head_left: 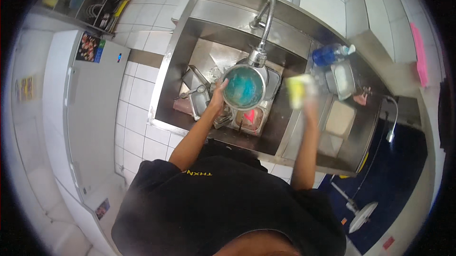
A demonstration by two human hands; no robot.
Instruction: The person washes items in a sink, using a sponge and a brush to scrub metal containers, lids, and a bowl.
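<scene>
My left hand grips the rim of a round metal bowl whose inside looks turquoise; I cannot tell whether that is liquid or something lying in it. The bowl is right under the faucet head, above the sink basin. Off to the right, over the basin's edge, my right hand is smeared by motion and closed on a yellow and whitish sponge. Below the bowl lie metal trays, other utensils and a container with a pink-red item, partly hidden by the bowl.
On the right counter stand a bottle of blue liquid, a white container and a pale rectangular block. A flexible lamp or spout curves at the far right. To the left is a white refrigerator.
</scene>
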